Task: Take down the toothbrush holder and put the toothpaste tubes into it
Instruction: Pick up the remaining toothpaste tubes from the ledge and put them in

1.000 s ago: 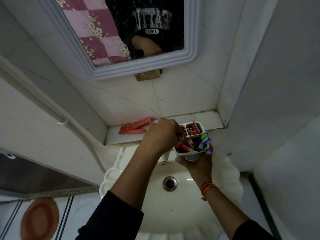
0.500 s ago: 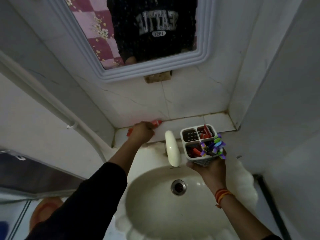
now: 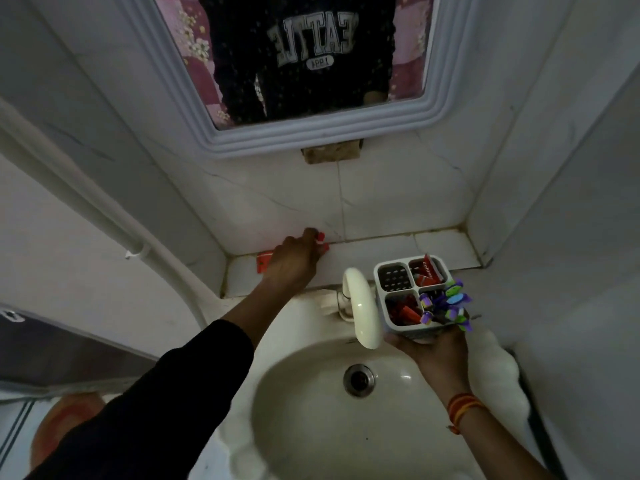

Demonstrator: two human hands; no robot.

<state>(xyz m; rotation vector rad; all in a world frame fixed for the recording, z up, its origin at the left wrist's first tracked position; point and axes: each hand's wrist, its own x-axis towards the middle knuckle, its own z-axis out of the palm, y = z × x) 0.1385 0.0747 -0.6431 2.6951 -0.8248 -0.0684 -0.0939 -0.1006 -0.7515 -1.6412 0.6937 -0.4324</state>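
My right hand (image 3: 429, 348) holds the white four-part toothbrush holder (image 3: 394, 278) from below, over the right side of the sink. Red toothpaste tubes (image 3: 424, 271) stick out of its back right part, more red items lie in the front left part, and purple and green toothbrushes (image 3: 446, 306) fill the front right part. The back left part looks empty. My left hand (image 3: 294, 261) lies on the tiled ledge, fingers curled over a red toothpaste tube (image 3: 263, 263) of which only the left end shows.
A white tap (image 3: 360, 306) stands between my hands above the cream sink (image 3: 311, 403) with its drain (image 3: 359, 380). A framed mirror (image 3: 311, 133) hangs above the ledge (image 3: 443, 247). A white pipe (image 3: 104, 223) runs down the left wall.
My left hand left the holder and moved left to the ledge, closing over the red tube there. My right hand with the holder stayed over the sink.
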